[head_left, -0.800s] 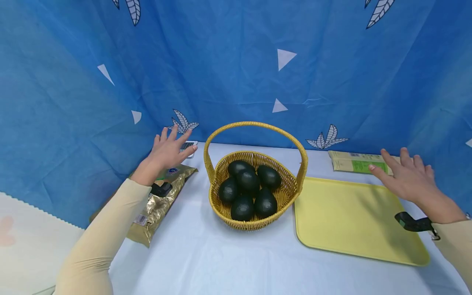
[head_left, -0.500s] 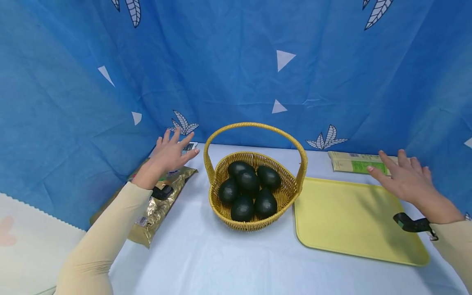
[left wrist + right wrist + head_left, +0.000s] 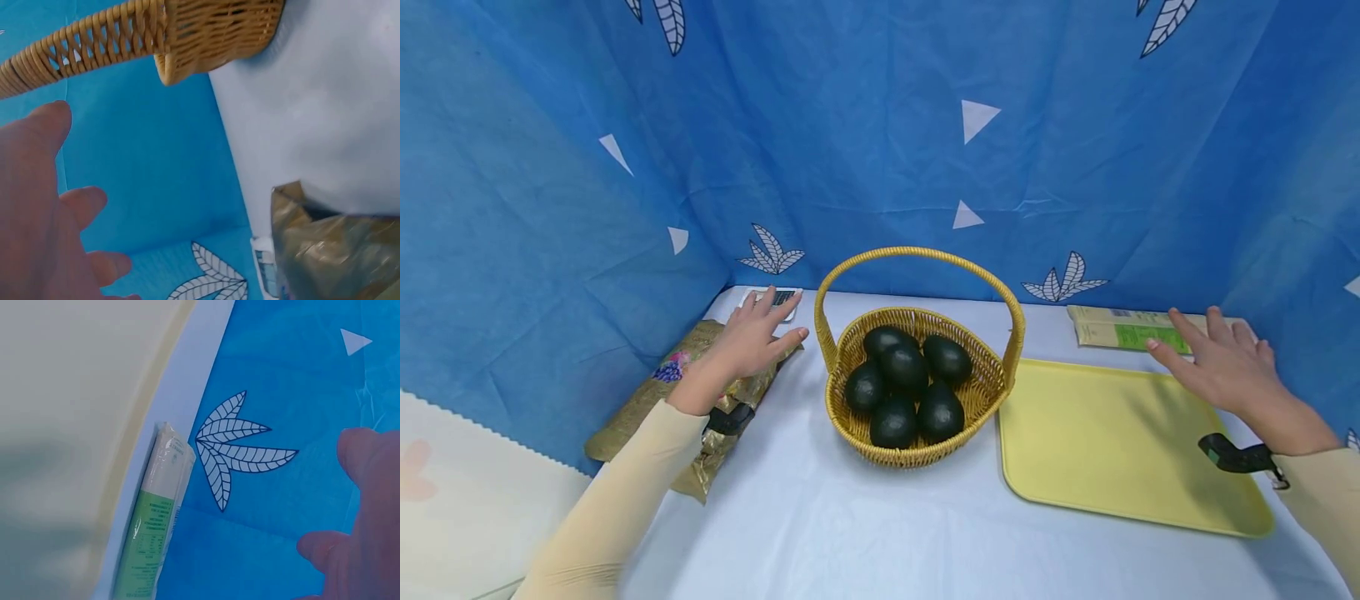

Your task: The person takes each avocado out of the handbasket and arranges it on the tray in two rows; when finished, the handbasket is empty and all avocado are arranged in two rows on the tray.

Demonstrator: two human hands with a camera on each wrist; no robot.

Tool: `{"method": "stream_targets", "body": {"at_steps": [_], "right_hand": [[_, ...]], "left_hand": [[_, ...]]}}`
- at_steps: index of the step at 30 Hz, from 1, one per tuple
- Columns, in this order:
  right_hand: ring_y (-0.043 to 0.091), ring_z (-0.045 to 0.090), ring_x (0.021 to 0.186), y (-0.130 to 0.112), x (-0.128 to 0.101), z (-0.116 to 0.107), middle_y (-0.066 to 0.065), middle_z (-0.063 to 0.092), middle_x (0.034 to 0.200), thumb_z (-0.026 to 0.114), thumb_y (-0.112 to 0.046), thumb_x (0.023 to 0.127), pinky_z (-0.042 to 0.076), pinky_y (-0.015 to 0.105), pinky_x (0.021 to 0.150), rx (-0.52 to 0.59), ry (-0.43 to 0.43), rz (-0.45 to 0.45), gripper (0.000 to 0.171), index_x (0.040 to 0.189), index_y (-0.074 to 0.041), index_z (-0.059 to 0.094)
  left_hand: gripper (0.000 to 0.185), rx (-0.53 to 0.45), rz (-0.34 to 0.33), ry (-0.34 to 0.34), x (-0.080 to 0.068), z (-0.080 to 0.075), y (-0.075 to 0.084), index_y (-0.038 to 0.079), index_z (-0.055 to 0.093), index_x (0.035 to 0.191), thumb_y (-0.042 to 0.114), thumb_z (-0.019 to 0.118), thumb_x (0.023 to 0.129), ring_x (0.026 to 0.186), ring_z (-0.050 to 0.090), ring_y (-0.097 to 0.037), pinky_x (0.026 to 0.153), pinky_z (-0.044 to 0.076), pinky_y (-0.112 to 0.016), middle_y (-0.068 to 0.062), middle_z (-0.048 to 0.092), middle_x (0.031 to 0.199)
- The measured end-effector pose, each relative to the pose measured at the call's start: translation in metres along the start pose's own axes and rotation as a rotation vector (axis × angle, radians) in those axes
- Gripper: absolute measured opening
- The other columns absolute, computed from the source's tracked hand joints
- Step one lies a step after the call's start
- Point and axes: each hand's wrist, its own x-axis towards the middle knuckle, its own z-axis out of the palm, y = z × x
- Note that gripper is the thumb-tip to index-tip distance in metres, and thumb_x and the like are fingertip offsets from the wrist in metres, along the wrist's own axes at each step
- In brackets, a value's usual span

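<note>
Fingers spread, my left hand (image 3: 745, 337) hovers above a crinkled gold foil bag (image 3: 651, 408) and holds nothing. In the left wrist view, the left hand (image 3: 44, 219) is apart from the wicker basket (image 3: 219, 31). Several dark avocados (image 3: 904, 368) lie in that yellow wicker basket (image 3: 917, 458), whose tall handle stands up at the middle of the table. My right hand (image 3: 1228, 367) is held over the far right part of a yellow tray (image 3: 1105, 454), fingers apart, gripping nothing. Part of the gold bag is hidden by my left arm.
A flat cream and green packet (image 3: 1108, 328) lies behind the tray, against the blue cloth backdrop (image 3: 865, 150). At the back left a small white device (image 3: 786, 304) with dark keys or a screen rests on the white tabletop (image 3: 850, 533).
My left hand has lowered, uncovering more of the white device and the gold bag. The right hand has barely shifted. Basket, avocados and tray stay in place.
</note>
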Motion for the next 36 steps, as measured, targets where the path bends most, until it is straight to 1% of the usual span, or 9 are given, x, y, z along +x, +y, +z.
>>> {"method": "stream_targets", "body": {"at_steps": [3,10,13,19,22,27,31,33,36], "right_hand": [[0.077,-0.001,0.135,0.001,0.0,0.0,0.052,-0.003,0.152,0.029,-0.062,0.104,0.003,0.088,0.1,0.002,-0.01,0.005,0.087,0.161,-0.001,0.003],[0.079,0.003,0.133,0.003,0.001,0.002,0.052,-0.003,0.152,0.029,-0.062,0.105,0.004,0.087,0.101,-0.001,-0.019,0.002,0.087,0.161,-0.001,0.003],[0.079,0.005,0.132,0.003,0.001,0.003,0.053,-0.002,0.152,0.028,-0.062,0.105,0.004,0.087,0.101,-0.005,-0.023,-0.004,0.086,0.161,-0.001,0.003],[0.079,0.005,0.132,0.0,0.0,0.003,0.052,-0.003,0.152,0.026,-0.062,0.105,0.004,0.087,0.101,-0.003,-0.034,-0.002,0.086,0.161,-0.001,0.003],[0.079,0.006,0.133,-0.002,0.0,0.003,0.052,-0.003,0.153,0.026,-0.063,0.105,0.004,0.087,0.102,-0.006,-0.036,0.0,0.087,0.161,0.0,0.004],[0.079,0.008,0.132,-0.005,0.0,0.004,0.052,0.001,0.153,0.026,-0.063,0.105,0.006,0.087,0.102,-0.02,-0.033,-0.003,0.087,0.16,0.001,0.005],[0.079,0.01,0.131,-0.009,0.0,0.005,0.052,0.003,0.152,0.026,-0.063,0.105,0.008,0.087,0.101,-0.025,-0.032,-0.01,0.087,0.16,0.002,0.008],[0.079,0.011,0.131,-0.01,0.001,0.005,0.052,0.004,0.152,0.027,-0.063,0.105,0.008,0.087,0.101,-0.025,-0.03,-0.013,0.087,0.159,0.002,0.01],[0.079,0.011,0.131,-0.012,0.001,0.005,0.052,0.005,0.152,0.027,-0.063,0.105,0.008,0.087,0.102,-0.022,-0.028,-0.016,0.087,0.159,0.003,0.011]], "left_hand": [[0.072,-0.039,0.019,0.007,-0.005,0.007,0.0,0.016,0.023,0.163,0.054,0.042,0.105,0.152,0.004,-0.059,0.12,0.009,-0.073,-0.032,0.01,0.167],[0.071,-0.262,0.052,0.018,-0.015,0.027,0.009,0.014,0.024,0.163,0.051,0.045,0.106,0.153,0.001,-0.056,0.12,0.008,-0.074,-0.03,0.006,0.168],[0.071,-0.327,0.055,0.021,-0.017,0.037,0.015,0.013,0.025,0.163,0.049,0.047,0.105,0.155,0.003,-0.053,0.12,0.01,-0.074,-0.028,0.008,0.169],[0.073,-0.42,0.044,0.048,-0.015,0.056,0.024,0.008,0.029,0.161,0.044,0.053,0.103,0.156,0.013,-0.048,0.12,0.018,-0.07,-0.026,0.014,0.169],[0.071,-0.48,0.045,0.075,-0.012,0.066,0.028,0.005,0.033,0.159,0.04,0.056,0.102,0.154,0.02,-0.046,0.12,0.022,-0.068,-0.026,0.021,0.167],[0.065,-0.663,0.087,0.109,-0.009,0.082,0.036,0.005,0.032,0.159,0.027,0.058,0.103,0.148,0.035,-0.045,0.117,0.034,-0.062,-0.025,0.038,0.161],[0.061,-0.839,0.088,0.096,-0.008,0.093,0.04,0.005,0.032,0.159,0.019,0.056,0.105,0.14,0.047,-0.047,0.108,0.047,-0.056,-0.025,0.041,0.158],[0.058,-0.888,0.075,0.102,-0.008,0.098,0.042,0.006,0.035,0.158,0.018,0.055,0.105,0.135,0.052,-0.047,0.105,0.051,-0.054,-0.025,0.043,0.157],[0.053,-0.935,0.065,0.126,-0.006,0.103,0.043,0.006,0.04,0.155,0.016,0.055,0.105,0.133,0.055,-0.046,0.106,0.05,-0.055,-0.026,0.047,0.154]]}}
